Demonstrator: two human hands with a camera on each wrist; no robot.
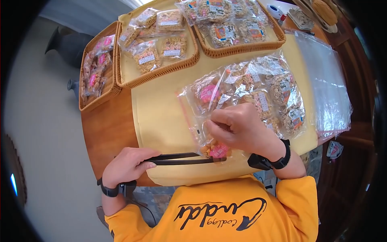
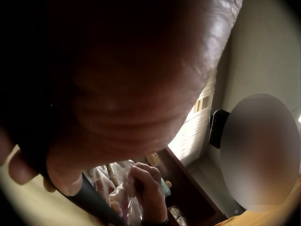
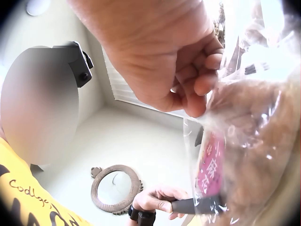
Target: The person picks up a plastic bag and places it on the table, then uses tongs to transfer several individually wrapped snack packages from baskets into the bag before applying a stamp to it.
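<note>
Your right hand (image 1: 242,125) pinches the film of the large clear bag (image 1: 193,121) between thumb and curled fingers, with snack packets (image 1: 284,90) inside spreading from its 11 to 3 o'clock and the lower pink-labelled packet (image 1: 217,150) at its 7 o'clock. Your left hand (image 1: 127,163) grips the black tongs (image 1: 181,162), their far ends by that packet, contact unclear, while from your right hand wicker baskets (image 1: 161,72) sit between 10 and 12 o'clock and flat clear bags (image 1: 326,84) lie at 2 o'clock
</note>
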